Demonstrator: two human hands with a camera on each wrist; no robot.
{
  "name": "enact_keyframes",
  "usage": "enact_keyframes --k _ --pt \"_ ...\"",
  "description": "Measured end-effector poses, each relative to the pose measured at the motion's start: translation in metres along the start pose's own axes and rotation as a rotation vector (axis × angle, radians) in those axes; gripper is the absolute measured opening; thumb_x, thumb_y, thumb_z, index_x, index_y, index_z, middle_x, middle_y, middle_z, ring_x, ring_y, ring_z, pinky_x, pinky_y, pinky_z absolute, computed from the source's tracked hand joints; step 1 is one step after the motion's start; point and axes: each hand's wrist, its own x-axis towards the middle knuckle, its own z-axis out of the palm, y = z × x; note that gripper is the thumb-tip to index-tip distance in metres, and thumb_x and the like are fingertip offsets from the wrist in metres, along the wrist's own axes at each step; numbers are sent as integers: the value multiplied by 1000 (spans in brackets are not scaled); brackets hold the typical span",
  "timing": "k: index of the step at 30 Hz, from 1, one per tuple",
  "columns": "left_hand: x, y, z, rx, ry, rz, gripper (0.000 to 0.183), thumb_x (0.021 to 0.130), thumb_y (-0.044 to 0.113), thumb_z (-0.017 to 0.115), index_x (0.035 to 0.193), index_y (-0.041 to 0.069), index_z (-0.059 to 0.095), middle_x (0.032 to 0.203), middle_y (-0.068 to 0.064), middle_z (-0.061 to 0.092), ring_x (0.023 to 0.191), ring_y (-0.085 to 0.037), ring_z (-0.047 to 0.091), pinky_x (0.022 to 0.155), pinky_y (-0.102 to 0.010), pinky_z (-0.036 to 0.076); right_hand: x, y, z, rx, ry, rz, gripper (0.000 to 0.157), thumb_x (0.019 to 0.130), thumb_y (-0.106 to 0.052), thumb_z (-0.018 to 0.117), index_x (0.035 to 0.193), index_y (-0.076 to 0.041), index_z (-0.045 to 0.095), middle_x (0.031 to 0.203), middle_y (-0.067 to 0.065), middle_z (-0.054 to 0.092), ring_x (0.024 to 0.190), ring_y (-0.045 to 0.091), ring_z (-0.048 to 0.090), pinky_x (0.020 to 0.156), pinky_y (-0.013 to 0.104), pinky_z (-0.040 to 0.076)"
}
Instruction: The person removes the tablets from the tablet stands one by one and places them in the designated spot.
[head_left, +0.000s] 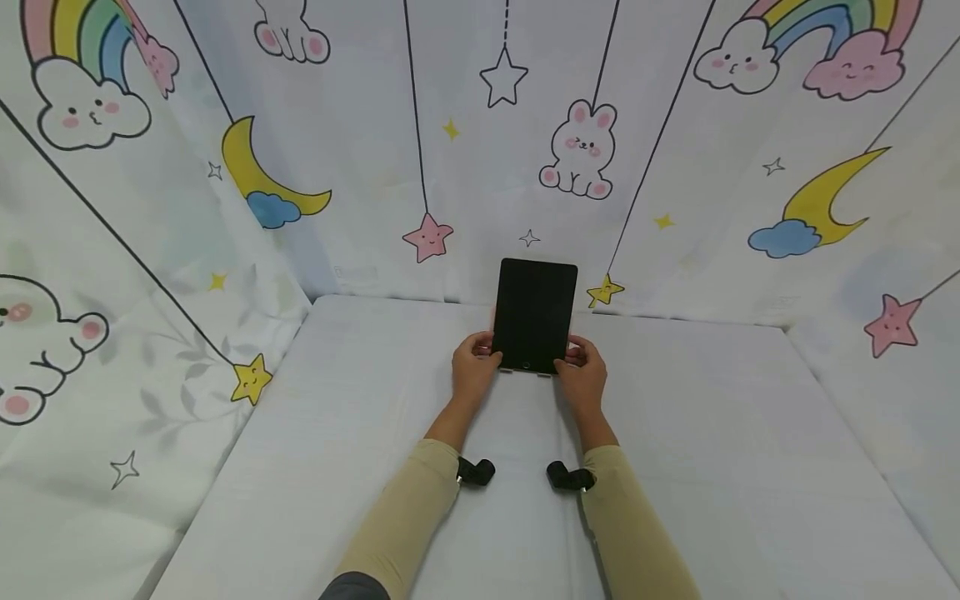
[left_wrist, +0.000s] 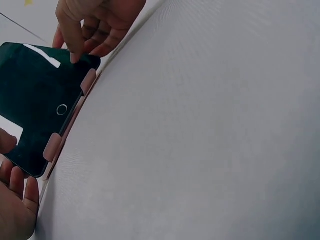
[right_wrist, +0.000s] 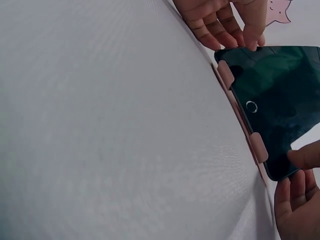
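Note:
A black tablet (head_left: 536,317) with a dark screen and a round home button stands tilted back near the far side of the table. Two pink lips of a stand (left_wrist: 53,146) hook over its lower edge; the rest of the stand is mostly hidden behind it. My left hand (head_left: 474,365) pinches the tablet's lower left side, thumb on the front and fingers curled behind. On the lower right side, my right hand (head_left: 583,373) grips it the same way. Both wrist views show the tablet's bottom edge seated against the lips.
A white cloth covers the table (head_left: 697,433). Behind and beside it hang white curtains (head_left: 360,150) printed with moons, stars, rabbits and rainbows. Small black cameras (head_left: 477,472) are strapped at both wrists over beige sleeves (head_left: 408,508).

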Motion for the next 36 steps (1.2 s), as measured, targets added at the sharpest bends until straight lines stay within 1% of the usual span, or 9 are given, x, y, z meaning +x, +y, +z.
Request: enact_keyframes --k 5,11,14,21,26,29,31,33,36 --pt "1 1 1 -7 20 -5 39 77 -3 73 114 8 69 104 -12 68 93 -24 62 82 -30 53 2 0 1 4 6 12 47 80 5 72 124 -8 61 102 14 61 96 25 62 84 33 50" --pt "1 4 6 25 35 -17 43 73 -4 71 113 9 71 101 -10 69 91 -22 62 80 -28 51 7 1 2 26 20 38 44 79 6 72 120 -3 60 102 12 56 93 21 55 81 25 46" --pt "1 6 6 25 45 -29 42 72 -6 70 112 9 71 100 -10 69 90 -22 61 80 -28 51 8 0 2 43 14 41 42 79 7 71 119 -1 60 101 12 55 92 20 52 79 24 44" --pt "2 11 6 -6 36 -72 43 72 -10 69 112 6 68 101 -13 66 90 -23 59 80 -29 51 9 0 4 78 -1 57 39 80 7 70 117 0 59 102 12 55 92 20 51 78 22 43" --pt "1 8 6 -26 40 -50 36 78 -8 69 111 5 68 102 -14 65 91 -24 61 83 -29 51 8 3 5 92 -4 66 39 81 7 69 118 1 58 106 14 56 96 22 52 83 28 43" --pt "1 3 5 -42 56 -31 32 81 -8 66 110 7 70 101 -12 67 92 -23 63 82 -28 53 7 3 4 99 -5 68 39 82 7 69 118 1 57 108 14 56 98 24 52 87 31 43" --pt "1 1 5 -49 69 -16 31 82 -9 66 108 8 72 100 -12 69 93 -23 65 82 -29 55 7 4 5 106 -3 64 38 82 7 69 118 2 57 108 15 56 100 24 52 88 32 44" --pt "1 -1 5 -61 80 -6 31 82 -10 66 107 8 74 100 -12 70 93 -22 66 82 -29 56 7 3 5 113 -1 60 37 82 6 68 117 1 57 109 14 56 101 24 53 87 30 44" --pt "2 -3 4 -91 81 3 31 82 -10 67 106 7 75 100 -12 71 93 -22 67 79 -26 57 5 4 5 132 5 45 36 82 6 68 116 1 58 109 14 58 102 23 55 83 22 46"
